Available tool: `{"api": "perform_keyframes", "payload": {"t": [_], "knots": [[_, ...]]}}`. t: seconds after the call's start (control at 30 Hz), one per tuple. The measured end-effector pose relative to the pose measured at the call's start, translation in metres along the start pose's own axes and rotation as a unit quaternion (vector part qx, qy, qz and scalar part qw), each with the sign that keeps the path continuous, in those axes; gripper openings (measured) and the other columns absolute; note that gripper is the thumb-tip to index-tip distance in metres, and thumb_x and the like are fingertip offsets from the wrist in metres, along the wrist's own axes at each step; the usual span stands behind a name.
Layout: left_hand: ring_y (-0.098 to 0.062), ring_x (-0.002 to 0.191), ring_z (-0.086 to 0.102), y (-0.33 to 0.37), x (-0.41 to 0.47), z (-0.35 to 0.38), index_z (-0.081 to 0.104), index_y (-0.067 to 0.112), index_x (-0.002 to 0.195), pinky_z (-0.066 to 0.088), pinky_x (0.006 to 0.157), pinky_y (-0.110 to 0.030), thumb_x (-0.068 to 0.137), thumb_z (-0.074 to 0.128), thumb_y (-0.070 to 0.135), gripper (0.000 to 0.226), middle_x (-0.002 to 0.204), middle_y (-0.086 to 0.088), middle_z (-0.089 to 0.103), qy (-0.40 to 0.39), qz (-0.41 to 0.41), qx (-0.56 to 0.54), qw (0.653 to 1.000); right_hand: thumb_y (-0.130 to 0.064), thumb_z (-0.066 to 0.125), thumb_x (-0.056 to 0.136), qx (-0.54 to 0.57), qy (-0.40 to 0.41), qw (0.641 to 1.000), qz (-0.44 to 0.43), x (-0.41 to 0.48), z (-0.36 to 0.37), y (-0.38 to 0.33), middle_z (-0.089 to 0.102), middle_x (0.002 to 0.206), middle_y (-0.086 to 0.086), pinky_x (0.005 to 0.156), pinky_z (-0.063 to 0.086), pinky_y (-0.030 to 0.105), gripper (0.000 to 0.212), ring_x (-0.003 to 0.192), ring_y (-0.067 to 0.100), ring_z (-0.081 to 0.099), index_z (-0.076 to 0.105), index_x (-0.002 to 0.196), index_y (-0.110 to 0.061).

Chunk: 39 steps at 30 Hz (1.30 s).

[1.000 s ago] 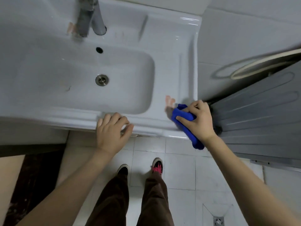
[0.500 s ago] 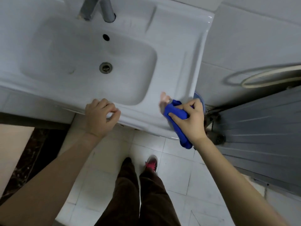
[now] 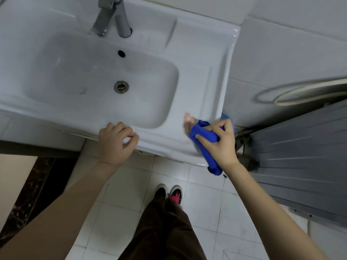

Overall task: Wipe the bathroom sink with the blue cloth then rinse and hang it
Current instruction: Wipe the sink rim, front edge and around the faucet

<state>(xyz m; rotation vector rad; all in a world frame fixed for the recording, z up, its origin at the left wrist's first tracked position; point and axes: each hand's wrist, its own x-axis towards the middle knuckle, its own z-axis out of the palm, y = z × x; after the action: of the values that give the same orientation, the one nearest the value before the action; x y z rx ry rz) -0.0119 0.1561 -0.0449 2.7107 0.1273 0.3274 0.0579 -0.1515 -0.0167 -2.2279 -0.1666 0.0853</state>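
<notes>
right hand [image 3: 222, 147]: I see it clenched round the bunched blue fabric cloth [image 3: 204, 136], thumb laid across it
cloth: pressed on the front right corner of the white rectangular ceramic sink [image 3: 206, 53]; its tail hangs past the front edge, under the wrist
left hand [image 3: 116, 143]: fingers curled in a loose fist, grasping nothing, resting on the sink's front rim, well apart from the cloth
basin: round metal drain [image 3: 121, 86] in the middle, grey metal faucet [image 3: 122, 17] at the back

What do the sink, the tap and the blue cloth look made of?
Sink: probably glazed ceramic, white and glossy with highlights. Tap: metal, grey with a dull sheen. Blue cloth: soft matte fabric, perhaps microfibre, bunching in the right hand.
</notes>
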Motion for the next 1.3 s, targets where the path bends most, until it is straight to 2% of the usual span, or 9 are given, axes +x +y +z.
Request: {"api": "perform_keyframes", "payload": {"t": [0.23, 0.37, 0.5, 0.7, 0.9, 1.1, 1.2, 1.27, 1.3], "knots": [[-0.022, 0.075, 0.045, -0.001, 0.001, 0.001, 0.060, 0.017, 0.067, 0.027, 0.070, -0.032, 0.086, 0.055, 0.034, 0.025, 0.076, 0.004, 0.058, 0.001, 0.002, 0.003, 1.000, -0.026, 0.079, 0.078, 0.009, 0.072, 0.997, 0.038, 0.089, -0.006, 0.002, 0.042, 0.105, -0.002, 0.098, 0.046, 0.032, 0.015, 0.102, 0.018, 0.051, 0.067, 0.086, -0.022], [-0.021, 0.077, 0.044, 0.001, -0.001, -0.003, 0.060, 0.017, 0.068, 0.027, 0.071, -0.032, 0.086, 0.054, 0.034, 0.025, 0.077, 0.003, 0.059, -0.005, -0.001, 0.000, 1.000, -0.038, 0.070, 0.085, -0.066, 0.108, 0.991, 0.046, 0.037, 0.006, -0.006, 0.041, 0.105, -0.006, 0.094, 0.041, 0.031, 0.025, 0.100, 0.015, 0.043, 0.068, 0.099, -0.017], [-0.024, 0.078, 0.047, 0.003, -0.001, -0.005, 0.060, 0.017, 0.070, 0.034, 0.070, -0.037, 0.086, 0.053, 0.034, 0.025, 0.079, 0.003, 0.061, -0.015, -0.003, 0.013, 1.000, -0.035, 0.055, 0.095, -0.036, 0.174, 0.970, 0.168, -0.023, 0.027, -0.022, 0.033, 0.110, -0.003, 0.082, 0.037, 0.026, 0.031, 0.095, 0.018, 0.046, 0.051, 0.122, -0.021], [-0.021, 0.076, 0.044, 0.005, 0.000, 0.002, 0.056, 0.019, 0.066, 0.030, 0.069, -0.035, 0.083, 0.055, 0.030, 0.021, 0.075, 0.005, 0.058, 0.018, -0.002, 0.034, 0.999, -0.029, 0.072, 0.079, -0.062, 0.145, 0.973, 0.168, 0.005, 0.025, -0.022, 0.037, 0.108, 0.000, 0.073, 0.037, 0.022, 0.038, 0.081, 0.014, 0.047, 0.047, 0.104, -0.014], [-0.018, 0.076, 0.042, 0.000, 0.001, 0.006, 0.056, 0.022, 0.065, 0.025, 0.070, -0.033, 0.083, 0.058, 0.029, 0.020, 0.074, 0.006, 0.058, 0.039, 0.006, 0.030, 0.999, -0.029, 0.069, 0.083, -0.014, 0.097, 0.987, 0.126, 0.102, 0.001, -0.013, 0.040, 0.114, 0.002, 0.094, 0.050, 0.035, 0.028, 0.093, 0.019, 0.057, 0.049, 0.098, -0.017], [-0.018, 0.076, 0.045, 0.003, 0.003, 0.001, 0.057, 0.022, 0.065, 0.026, 0.070, -0.032, 0.084, 0.058, 0.030, 0.020, 0.075, 0.007, 0.059, 0.033, 0.010, 0.021, 0.999, -0.027, 0.076, 0.080, -0.036, 0.072, 0.991, 0.104, 0.019, 0.013, -0.012, 0.036, 0.103, -0.009, 0.089, 0.042, 0.021, 0.027, 0.097, 0.018, 0.051, 0.059, 0.098, -0.018], [-0.021, 0.073, 0.046, -0.001, 0.003, 0.005, 0.057, 0.022, 0.066, 0.030, 0.068, -0.035, 0.084, 0.059, 0.030, 0.020, 0.073, 0.005, 0.058, 0.038, 0.020, 0.030, 0.999, -0.023, 0.075, 0.080, -0.038, 0.075, 0.992, 0.091, 0.037, 0.011, -0.005, 0.037, 0.100, -0.015, 0.088, 0.041, 0.019, 0.022, 0.096, 0.010, 0.049, 0.059, 0.093, -0.016], [-0.023, 0.072, 0.047, -0.003, 0.003, 0.009, 0.056, 0.022, 0.066, 0.033, 0.068, -0.039, 0.083, 0.060, 0.030, 0.019, 0.073, 0.004, 0.058, 0.043, 0.012, 0.044, 0.998, -0.021, 0.074, 0.079, -0.021, 0.093, 0.992, 0.079, 0.077, 0.005, -0.001, 0.042, 0.103, -0.004, 0.087, 0.039, 0.011, 0.021, 0.091, -0.005, 0.046, 0.056, 0.089, -0.015], [-0.023, 0.072, 0.047, -0.003, 0.002, 0.010, 0.056, 0.022, 0.066, 0.034, 0.068, -0.040, 0.083, 0.061, 0.029, 0.019, 0.073, 0.004, 0.057, 0.046, 0.010, 0.049, 0.998, -0.021, 0.073, 0.079, -0.013, 0.098, 0.992, 0.076, 0.102, 0.002, 0.000, 0.042, 0.105, 0.002, 0.083, 0.037, 0.004, 0.021, 0.090, -0.005, 0.046, 0.054, 0.086, -0.018]]}}
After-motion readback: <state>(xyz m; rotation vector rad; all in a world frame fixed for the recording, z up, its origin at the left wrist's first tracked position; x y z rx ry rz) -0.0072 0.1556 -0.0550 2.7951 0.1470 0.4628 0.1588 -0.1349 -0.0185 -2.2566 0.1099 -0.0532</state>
